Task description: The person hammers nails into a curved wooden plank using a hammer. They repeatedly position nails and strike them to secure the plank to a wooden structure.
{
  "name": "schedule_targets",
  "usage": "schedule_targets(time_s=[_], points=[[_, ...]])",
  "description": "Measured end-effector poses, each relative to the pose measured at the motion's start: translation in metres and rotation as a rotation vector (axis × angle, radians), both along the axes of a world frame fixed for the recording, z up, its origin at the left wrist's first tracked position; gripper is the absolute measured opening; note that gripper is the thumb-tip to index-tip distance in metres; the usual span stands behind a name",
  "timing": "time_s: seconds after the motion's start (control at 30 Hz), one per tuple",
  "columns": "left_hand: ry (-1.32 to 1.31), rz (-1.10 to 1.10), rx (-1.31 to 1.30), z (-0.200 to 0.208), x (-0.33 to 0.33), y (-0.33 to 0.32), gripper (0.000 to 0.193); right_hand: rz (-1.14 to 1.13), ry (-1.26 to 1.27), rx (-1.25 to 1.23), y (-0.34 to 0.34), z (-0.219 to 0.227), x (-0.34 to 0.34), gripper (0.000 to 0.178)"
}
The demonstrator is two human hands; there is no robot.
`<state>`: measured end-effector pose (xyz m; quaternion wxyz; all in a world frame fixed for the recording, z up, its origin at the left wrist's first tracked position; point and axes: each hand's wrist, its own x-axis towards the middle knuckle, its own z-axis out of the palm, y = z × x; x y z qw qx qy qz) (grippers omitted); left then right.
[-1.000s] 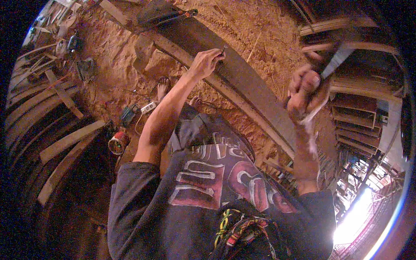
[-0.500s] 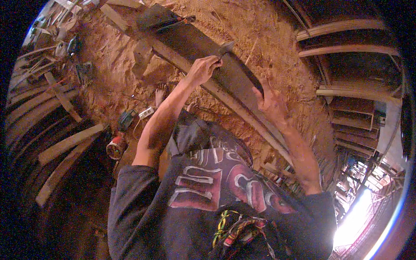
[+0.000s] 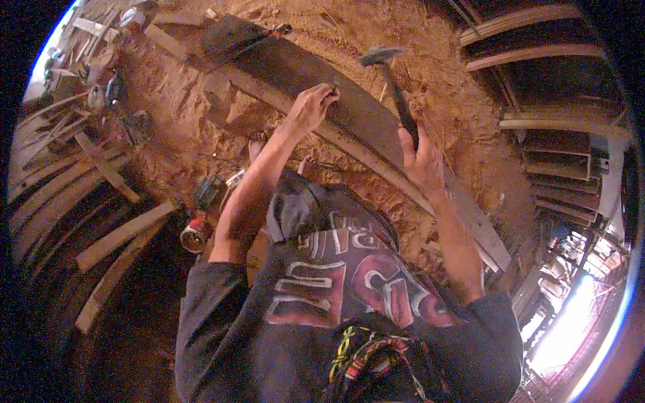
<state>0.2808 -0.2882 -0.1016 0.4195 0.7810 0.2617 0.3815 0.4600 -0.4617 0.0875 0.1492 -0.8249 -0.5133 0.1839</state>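
Observation:
A long dark wooden board [image 3: 366, 124] lies slantwise in front of me, with a lighter edge on its near side. My left hand [image 3: 312, 107] is over the board, thumb and fingers pinched on a thin upright nail [image 3: 335, 85]. My right hand [image 3: 423, 161] is closed round the dark handle of a hammer [image 3: 403, 101]. The hammer's head is raised beyond the board's far edge, apart from the nail. At the board's far left end rests a slim dark tool with orange on its tip [image 3: 279, 31]; its kind is unclear.
Sandy brown ground [image 3: 463, 148] surrounds the board. Near my bare foot [image 3: 257, 144] are a white power strip [image 3: 235, 178] and a red tin [image 3: 195, 235]. Loose planks [image 3: 124, 232] lie at left; stacked timber [image 3: 537, 57] stands at right.
The hammer has swung up and away from my left hand, toward the far right. My left hand stays pinched over the board. The whole view has shifted slightly.

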Motion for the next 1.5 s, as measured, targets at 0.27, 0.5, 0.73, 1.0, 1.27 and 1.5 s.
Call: schedule_targets(time_s=[0.27, 0.5, 0.73, 1.0, 1.27, 1.5], points=[[0.147, 0.42, 0.116, 0.086, 0.017, -0.028, 0.016, -0.266, -0.002, 0.144, -0.049, -0.13, 0.047, 0.065], [0.429, 0.425, 0.132, 0.097, 0.018, -0.031, 0.009, -0.34, -0.283, 0.314, -0.044, -0.181, 0.045, 0.063], [0.458, 0.403, -0.044, 0.107, 0.023, -0.016, 0.015, -0.4, -0.135, 0.14, -0.043, -0.157, 0.044, 0.095], [0.627, 0.257, -0.184, 0.057, 0.051, 0.056, 0.026, -0.386, -0.328, 0.188, -0.039, -0.173, 0.047, 0.06], [0.574, 0.285, 0.13, 0.074, 0.015, 0.035, 0.023, -0.429, -0.236, 0.27, -0.039, -0.158, 0.042, 0.053], [0.72, -0.181, 0.259, 0.083, 0.013, 0.019, 0.034, -0.445, -0.126, 0.067, -0.046, -0.156, 0.048, 0.087]])
